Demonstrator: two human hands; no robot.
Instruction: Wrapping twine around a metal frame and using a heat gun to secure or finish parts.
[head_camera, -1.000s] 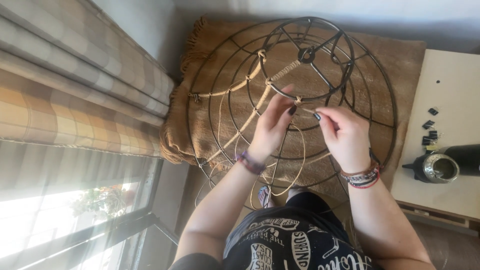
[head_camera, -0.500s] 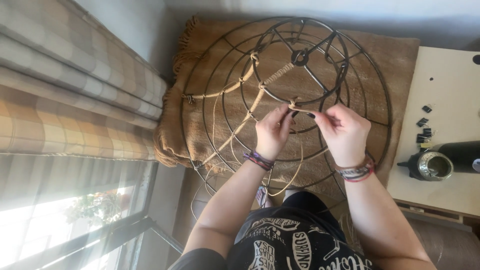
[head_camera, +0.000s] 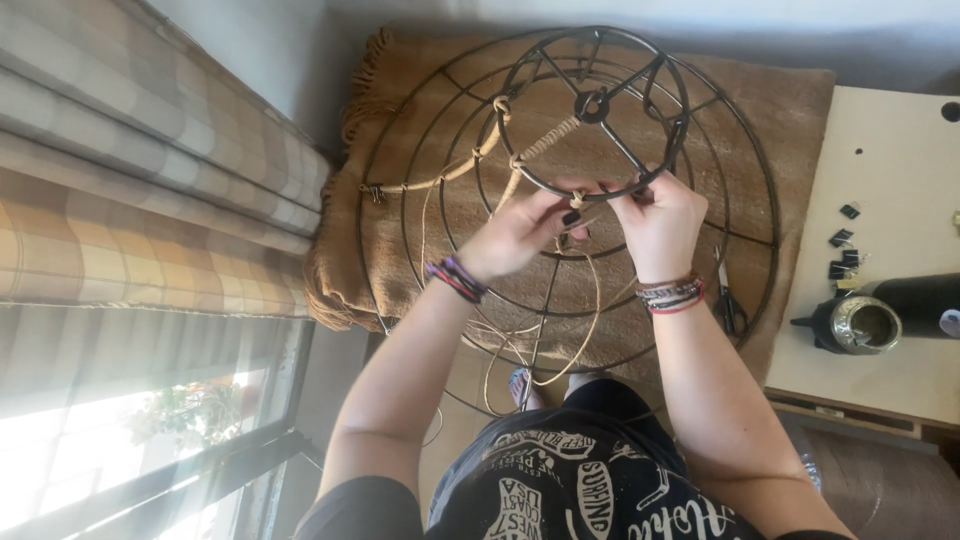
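Note:
A round black wire frame (head_camera: 760, 200) with several rings and spokes stands in front of me over a brown fringed cloth (head_camera: 770, 110). Tan cord (head_camera: 545, 145) is wrapped along one spoke and loops down loose below. My left hand (head_camera: 520, 235) and my right hand (head_camera: 660, 225) meet at an inner ring near the frame's centre, both pinching the cord against the wire. Bracelets sit on both wrists.
A cream table (head_camera: 900, 180) at right carries several black binder clips (head_camera: 842, 250), a dark bottle (head_camera: 920, 300) and a metal cup (head_camera: 860, 325). Scissors (head_camera: 728, 305) lie on the cloth behind the frame. A checked curtain (head_camera: 130, 220) and a window (head_camera: 130, 440) are at left.
Both hands have moved up the frame, from a lower ring toward the inner ring near the hub, drawing the cord along. The view shifted slightly.

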